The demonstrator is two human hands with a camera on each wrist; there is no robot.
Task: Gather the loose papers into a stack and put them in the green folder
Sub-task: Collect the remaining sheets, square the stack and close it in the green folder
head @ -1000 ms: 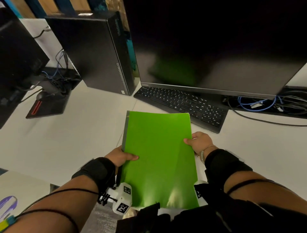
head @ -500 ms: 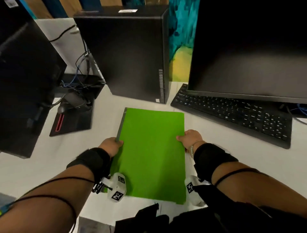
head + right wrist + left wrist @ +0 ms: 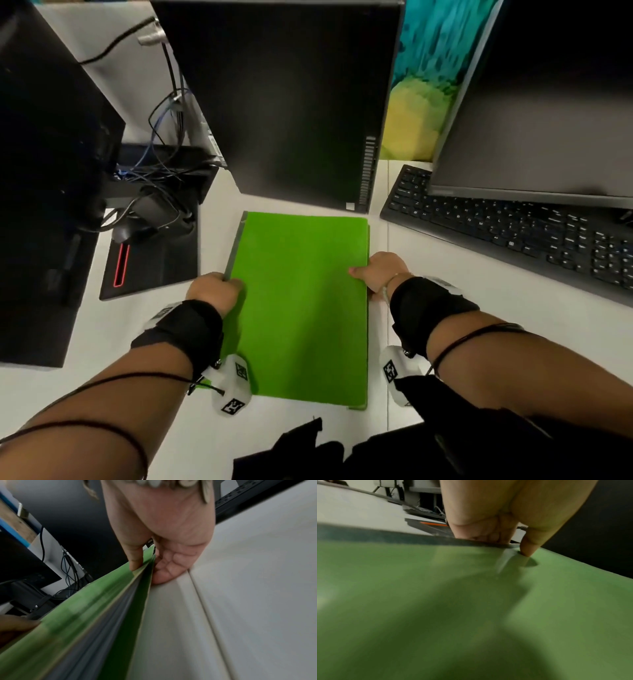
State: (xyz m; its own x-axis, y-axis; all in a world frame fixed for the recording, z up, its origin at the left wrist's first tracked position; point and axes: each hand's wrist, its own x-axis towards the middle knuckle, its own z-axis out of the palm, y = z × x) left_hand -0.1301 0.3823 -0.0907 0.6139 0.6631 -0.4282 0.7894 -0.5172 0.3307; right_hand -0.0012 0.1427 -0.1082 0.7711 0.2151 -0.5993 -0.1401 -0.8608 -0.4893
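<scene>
Closed green folder point(image 3: 301, 308) held by both long edges, just in front of the computer tower point(image 3: 284, 102) on the white desk point(image 3: 479, 342).

The left hand point(image 3: 215, 291) pinches the grey spine edge and the right hand point(image 3: 380, 274) pinches the open edge, likely to keep the covers shut and square. A pale layered edge between the glossy covers is probably the papers, though blur hides it.

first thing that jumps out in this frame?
The green folder, closed and bright on the white desk, dead centre. The left hand grips its spine edge and the right hand pinches its open edge. Behind it stands a black computer tower, with a keyboard to the right.
</scene>
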